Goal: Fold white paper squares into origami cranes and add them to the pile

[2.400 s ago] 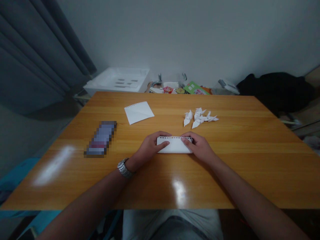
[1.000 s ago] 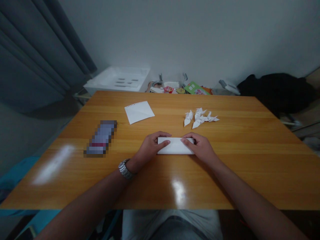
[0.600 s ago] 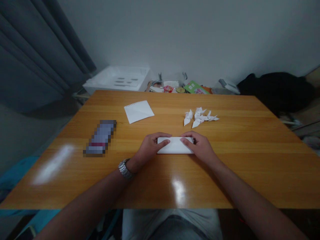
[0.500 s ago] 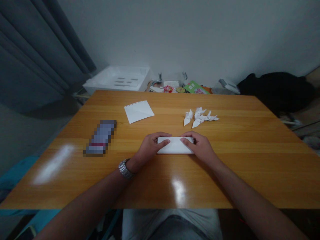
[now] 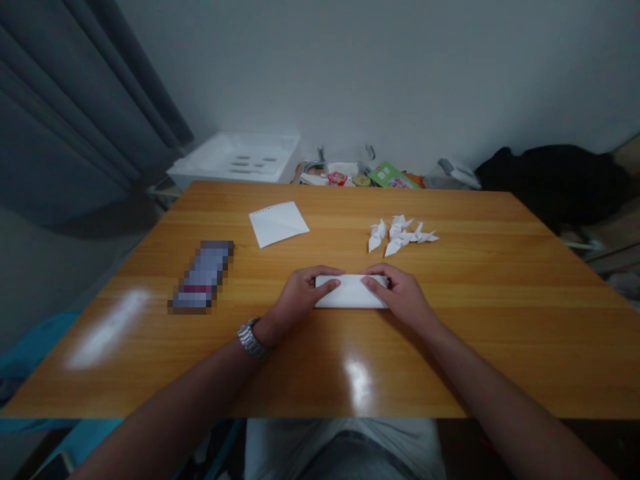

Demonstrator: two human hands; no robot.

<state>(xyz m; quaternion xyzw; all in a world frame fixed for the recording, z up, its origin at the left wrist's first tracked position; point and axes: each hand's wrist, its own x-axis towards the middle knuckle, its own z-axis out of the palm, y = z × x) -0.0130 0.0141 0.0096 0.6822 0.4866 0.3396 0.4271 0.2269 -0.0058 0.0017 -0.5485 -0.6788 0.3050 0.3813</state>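
Note:
Between my hands is a white sheet of paper (image 5: 351,295), folded into a wide, flat rectangle. My left hand (image 5: 305,292) grips its left end, thumb on top and fingers at the far edge. At the right end, my right hand (image 5: 399,291) holds it the same way, thumb pressed on the face. Both sets of fingertips are partly hidden behind the paper. Beyond my right hand lie several small folded white paper figures (image 5: 399,235), close together. A loose white sheet with a perforated edge (image 5: 279,225) rests farther back on the left.
A pixelated phone-like rectangle (image 5: 204,277) lies on the wooden table (image 5: 500,267) at the left. Past the far edge are a white plastic tray (image 5: 250,143), a green packet (image 5: 393,175) and other small items. Black cloth (image 5: 550,180) is heaped at the far right.

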